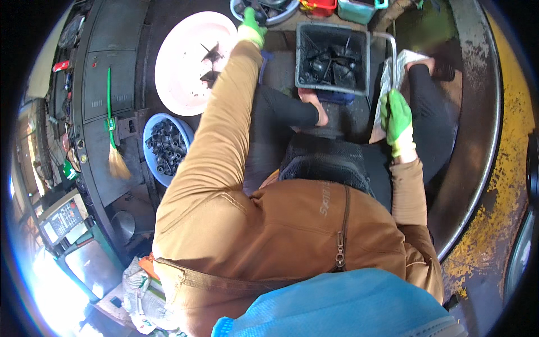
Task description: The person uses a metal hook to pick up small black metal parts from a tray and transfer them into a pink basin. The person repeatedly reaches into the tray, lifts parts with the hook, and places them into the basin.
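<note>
At the top, my left hand (pixel 252 31), in a green glove, reaches over the rim of a basin (pixel 286 18) that holds black parts. Its fingers are drawn together at a black part (pixel 241 8), partly cut by the dark rim of the picture. My right hand (pixel 398 115), gloved the same, is wrapped around a bent metal rod (pixel 394 67) that stands up from the fist and hooks left at its top. Between the hands sits a grey square bin (pixel 300 62) with several black moulded parts (pixel 337 66) inside.
A wide pale pink basin (pixel 174 62) with a few black pieces is left of the bin. Below it, a blue basin (pixel 147 137) is full of small black parts. Red (pixel 323 8) and light green (pixel 355 12) containers stand at the top. A curved metal edge (pixel 477 196) borders the right.
</note>
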Available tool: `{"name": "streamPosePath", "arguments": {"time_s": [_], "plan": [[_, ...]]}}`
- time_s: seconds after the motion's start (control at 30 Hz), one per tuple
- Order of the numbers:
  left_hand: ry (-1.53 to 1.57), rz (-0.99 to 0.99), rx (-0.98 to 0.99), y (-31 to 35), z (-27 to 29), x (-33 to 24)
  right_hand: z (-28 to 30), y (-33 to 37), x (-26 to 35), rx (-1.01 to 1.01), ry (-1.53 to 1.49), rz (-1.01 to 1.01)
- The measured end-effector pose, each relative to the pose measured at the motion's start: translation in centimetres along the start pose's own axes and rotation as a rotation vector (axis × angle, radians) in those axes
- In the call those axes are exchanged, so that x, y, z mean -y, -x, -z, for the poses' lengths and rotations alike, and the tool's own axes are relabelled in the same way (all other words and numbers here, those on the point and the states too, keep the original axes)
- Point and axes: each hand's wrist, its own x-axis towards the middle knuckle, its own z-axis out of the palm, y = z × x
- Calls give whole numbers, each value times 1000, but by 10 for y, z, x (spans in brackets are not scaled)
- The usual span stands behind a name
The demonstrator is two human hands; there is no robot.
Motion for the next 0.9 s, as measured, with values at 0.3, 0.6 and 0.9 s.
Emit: {"name": "streamPosePath", "arguments": {"time_s": [0.3,0.6,0.9], "plan": [[-543,142,602,41,-66,33,-15,-5,33,88,-288,-93],[-1552,-385,559,86,-136,73,-15,-6,24,200,-338,-226],[-1396,-447,577,73,-113,20,-22,-14,18,191,-264,-231]]}}
